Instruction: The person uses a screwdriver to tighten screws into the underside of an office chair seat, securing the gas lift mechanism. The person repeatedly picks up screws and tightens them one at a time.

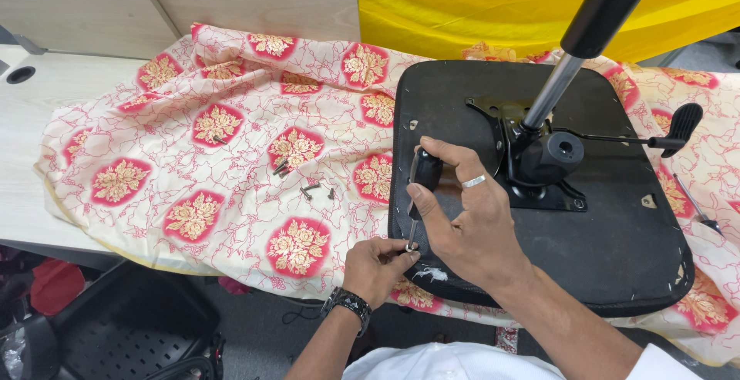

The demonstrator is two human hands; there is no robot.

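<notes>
An upturned black chair seat (pixel 609 226) lies on a cream cloth with red flower prints (pixel 231 118). My right hand (pixel 462 210) grips the black handle of a screwdriver (pixel 424 176), its shaft pointing down at the seat's near left edge. My left hand (pixel 378 264), with a dark wristband, pinches a small screw at the screwdriver's tip. A metal plate with a black lever (pixel 678 126) and a gas cylinder (pixel 586 33) stands in the seat's middle.
Several loose screws (pixel 304 183) lie on the cloth left of the seat. A thin metal tool (pixel 697 206) lies at the right. A pale desk (pixel 23 141) is under the cloth, a yellow sheet (pixel 478 2) behind, and a black chair part (pixel 123 326) on the floor.
</notes>
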